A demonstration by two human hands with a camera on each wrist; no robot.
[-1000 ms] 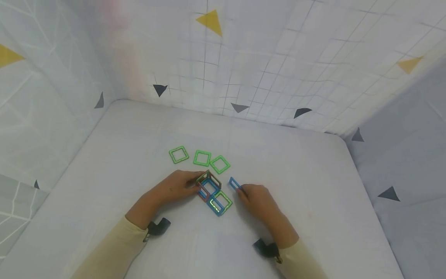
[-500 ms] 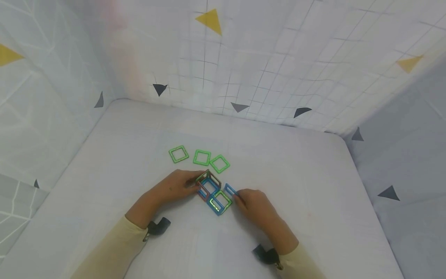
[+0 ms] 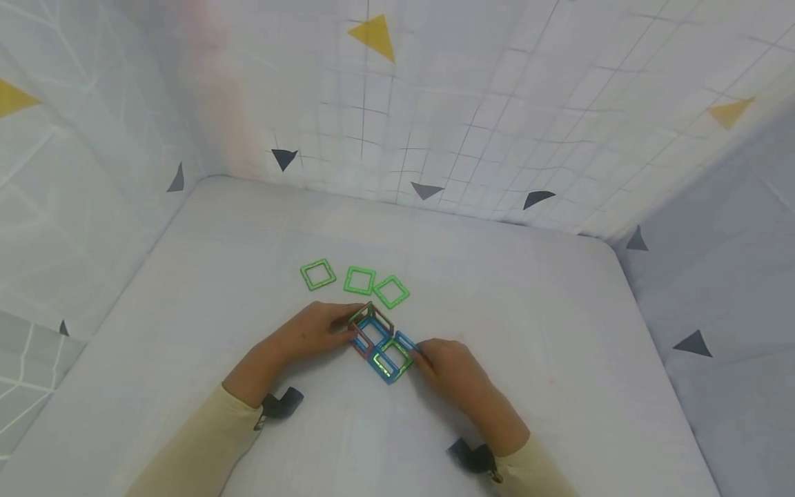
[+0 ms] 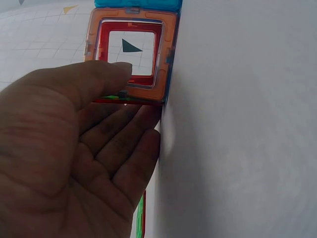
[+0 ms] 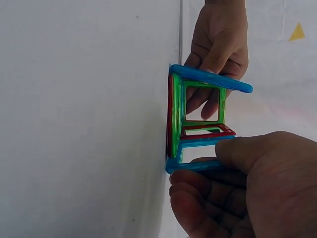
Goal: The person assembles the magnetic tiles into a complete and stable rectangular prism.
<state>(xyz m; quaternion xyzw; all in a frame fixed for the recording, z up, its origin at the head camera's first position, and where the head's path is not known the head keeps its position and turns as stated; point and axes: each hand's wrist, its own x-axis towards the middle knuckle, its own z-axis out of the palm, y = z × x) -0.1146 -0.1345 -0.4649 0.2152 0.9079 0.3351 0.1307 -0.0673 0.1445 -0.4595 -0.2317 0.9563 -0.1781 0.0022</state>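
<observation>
A small structure of square magnetic tiles (image 3: 362, 341) stands on the table in the head view. One half has upright red and green walls round a blue base. The other half has a green base tile (image 5: 176, 119) and an upright blue wall. My left hand (image 3: 313, 331) grips the walled half, its thumb on an orange-red tile (image 4: 163, 54) in the left wrist view and its other fingers behind and below. My right hand (image 3: 456, 373) pinches a blue square tile (image 3: 407, 341) between thumb and fingers. That tile is upright at the green base's right edge and appears to touch it.
Behind the structure, loose green square tiles lie flat: one at the left (image 3: 306, 279), a middle tile (image 3: 358, 293) and a right-hand tile (image 3: 400, 285), the last two almost touching. A white patterned cloth wall (image 3: 484, 138) rises behind the table (image 3: 559, 331).
My right hand has carried the blue tile left and slightly toward me, from apart to the edge of the green base. The left hand and the structure have stayed in place.
</observation>
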